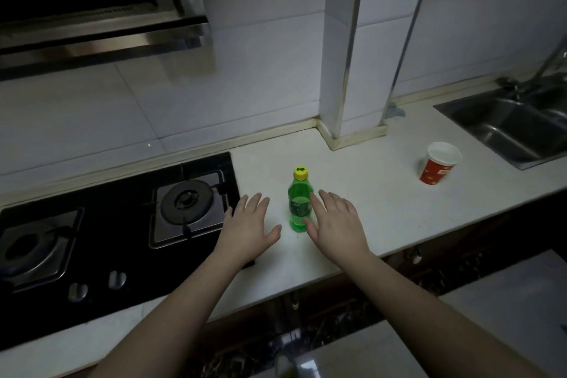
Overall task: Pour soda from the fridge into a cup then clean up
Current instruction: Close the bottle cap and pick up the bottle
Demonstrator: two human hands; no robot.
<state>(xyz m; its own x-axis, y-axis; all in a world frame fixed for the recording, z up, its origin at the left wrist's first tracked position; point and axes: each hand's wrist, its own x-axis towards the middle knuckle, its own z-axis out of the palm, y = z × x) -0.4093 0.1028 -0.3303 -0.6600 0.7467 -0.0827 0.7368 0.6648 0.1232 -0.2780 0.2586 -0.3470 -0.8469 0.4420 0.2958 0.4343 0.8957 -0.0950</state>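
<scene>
Right hand (pixel 336 221) spread flat, fingers straight, holding nothing; index finger up against the green soda bottle (pixel 299 204), though true contact hard to judge in this dim, wide view. Left hand (pixel 250 225) likewise splayed and empty, just left of the bottle, a gap of bare countertop (pixel 352 172) between thumb and plastic. Bottle upright between the two hands, long axis vertical, yellow cap (pixel 300 173) on, liquid reaching roughly halfway up. Right hand nearer, so likely the one to close round the body, leaving the left for the cap. Red paper cup (pixel 438 167) well off to the right, upright, mouth open, near the steel sink (pixel 503 129). Gas hob (pixel 116 218) close beside the left hand. Nothing between bottle and cup.
</scene>
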